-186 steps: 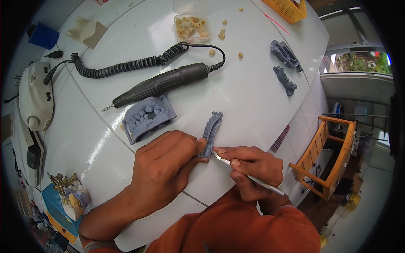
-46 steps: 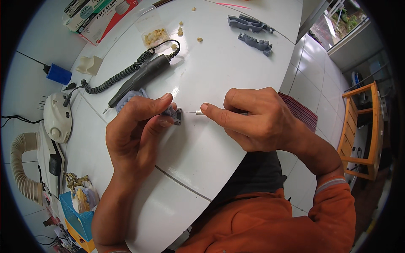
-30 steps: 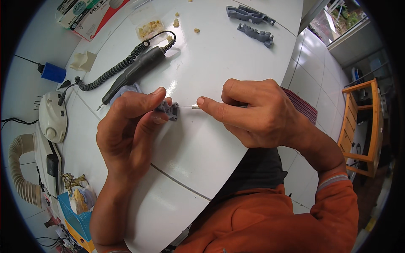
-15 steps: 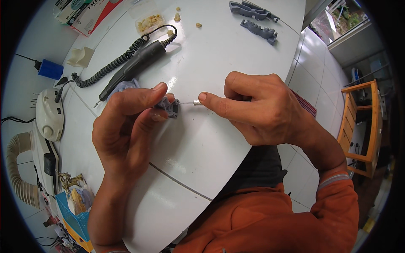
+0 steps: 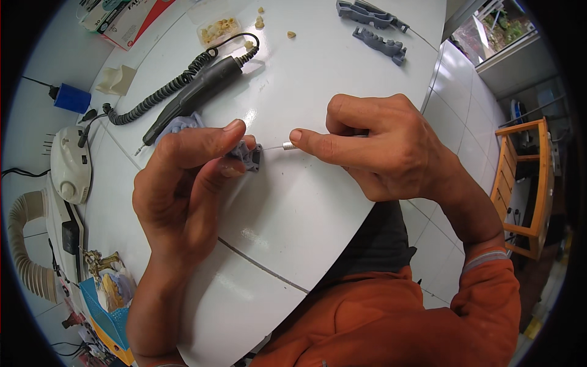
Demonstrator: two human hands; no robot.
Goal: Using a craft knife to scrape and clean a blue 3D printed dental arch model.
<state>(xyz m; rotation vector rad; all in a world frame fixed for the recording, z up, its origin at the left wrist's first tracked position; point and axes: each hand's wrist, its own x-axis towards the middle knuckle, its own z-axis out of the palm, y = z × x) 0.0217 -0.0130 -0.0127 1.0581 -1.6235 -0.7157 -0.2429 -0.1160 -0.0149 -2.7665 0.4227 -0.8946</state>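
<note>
Over the white table my left hand pinches a small grey dental model piece between thumb and fingers, which hide much of it. My right hand is closed around a slim tool with a silver ferrule and a very thin tip, the forefinger stretched along it. That tip points left at the model's right side; whether it touches cannot be made out. The rest of the handle is hidden in my palm. Bluish-grey material shows behind my left hand.
A black handpiece with a coiled cord lies beyond my left hand. Further back are a box of tooth-coloured crowns and two grey dental model parts. At left stand a white control unit and a ribbed hose.
My right hand has shifted slightly up and to the right with the tool, whose tip is drawn back a little. The left hand keeps its hold on the model piece.
</note>
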